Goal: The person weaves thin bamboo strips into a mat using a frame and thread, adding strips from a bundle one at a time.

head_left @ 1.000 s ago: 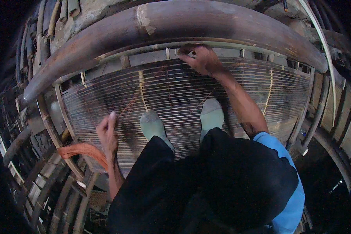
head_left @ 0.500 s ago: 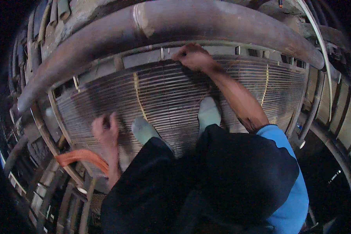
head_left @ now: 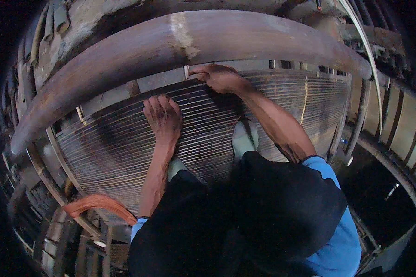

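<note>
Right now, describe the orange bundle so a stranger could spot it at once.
Start at the big rusty pipe arching over the sheet of taut fine wires. Follow the sheet to its lower left corner: the orange bundle curves there, the only bright strand among dull grey bars.

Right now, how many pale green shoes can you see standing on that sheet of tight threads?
2. One pale green shoe shows clearly below the right hand. The other peeks out beside the left forearm, mostly hidden by the dark trousers. Both stand on the stretched threads.

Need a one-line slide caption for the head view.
Standing on a bed of taut thin parallel wires, left hand flat on them, right hand at the far edge below a thick brown pipe.
</note>
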The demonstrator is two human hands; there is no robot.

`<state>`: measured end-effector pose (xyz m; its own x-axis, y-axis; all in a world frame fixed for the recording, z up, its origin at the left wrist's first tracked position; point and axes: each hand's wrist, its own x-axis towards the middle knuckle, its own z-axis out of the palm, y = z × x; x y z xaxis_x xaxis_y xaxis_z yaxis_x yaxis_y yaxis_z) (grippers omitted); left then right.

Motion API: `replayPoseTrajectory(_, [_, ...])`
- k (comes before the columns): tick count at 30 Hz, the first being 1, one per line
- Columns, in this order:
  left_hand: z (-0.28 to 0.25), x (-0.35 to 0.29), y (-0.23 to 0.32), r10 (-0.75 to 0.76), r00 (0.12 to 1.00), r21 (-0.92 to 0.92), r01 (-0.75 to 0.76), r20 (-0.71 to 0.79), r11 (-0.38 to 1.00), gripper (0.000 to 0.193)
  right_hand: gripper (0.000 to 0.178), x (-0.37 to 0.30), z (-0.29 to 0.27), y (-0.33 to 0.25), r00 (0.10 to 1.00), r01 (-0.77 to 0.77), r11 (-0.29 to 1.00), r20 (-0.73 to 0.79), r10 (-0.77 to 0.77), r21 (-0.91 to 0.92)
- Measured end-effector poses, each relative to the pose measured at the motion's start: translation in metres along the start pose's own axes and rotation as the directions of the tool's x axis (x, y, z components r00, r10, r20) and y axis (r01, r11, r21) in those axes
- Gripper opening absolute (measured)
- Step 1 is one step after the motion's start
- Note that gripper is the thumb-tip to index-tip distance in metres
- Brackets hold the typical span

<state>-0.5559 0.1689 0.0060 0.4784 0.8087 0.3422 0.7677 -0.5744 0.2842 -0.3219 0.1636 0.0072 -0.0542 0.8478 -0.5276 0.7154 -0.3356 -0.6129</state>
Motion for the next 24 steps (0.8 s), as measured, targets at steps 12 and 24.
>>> replayPoseTrajectory(12, [-0.075,0.030,-0.040,-0.343,0.689,-0.713,0.697,0.639,0.072,0.033,0.034,0.005,-0.023,-0.036,0.894,-0.324,0.946,0.327,0.308,-0.006])
replayPoseTrajectory(24, [-0.081,0.000,-0.036,-0.403,0.429,-0.547,0.296,0.809,-0.783,0.041,0.038,-0.028,0.047,-0.071,0.726,0.387,0.886,-0.507,-0.464,-0.256])
